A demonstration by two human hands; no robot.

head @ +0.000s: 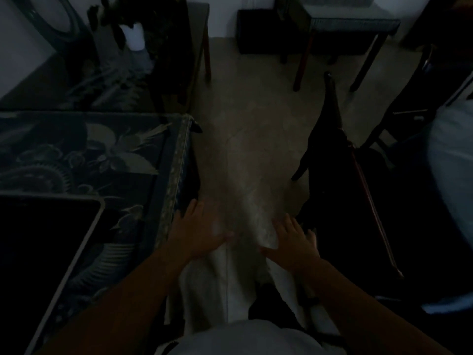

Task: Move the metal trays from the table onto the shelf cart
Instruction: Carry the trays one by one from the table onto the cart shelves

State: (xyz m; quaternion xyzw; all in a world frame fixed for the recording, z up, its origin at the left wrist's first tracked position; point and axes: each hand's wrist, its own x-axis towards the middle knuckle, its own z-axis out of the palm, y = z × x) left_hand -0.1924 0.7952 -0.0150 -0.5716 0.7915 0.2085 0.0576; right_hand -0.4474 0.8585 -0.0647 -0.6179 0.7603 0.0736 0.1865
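Both hands are hanging empty over the floor [245, 149], fingers spread and straight, each grip wide open and holding nothing. The one tray [46, 252] in view is lying on the worktop [128, 155] at the lower left, its pale rim running diagonally away from the person. It is sitting to the left of both hands, and the left hand [198, 233] is plainly the nearer, just off the worktop's edge; the right hand [294, 242] is hovering further right. The shelf cart cannot be made out in this dim view.
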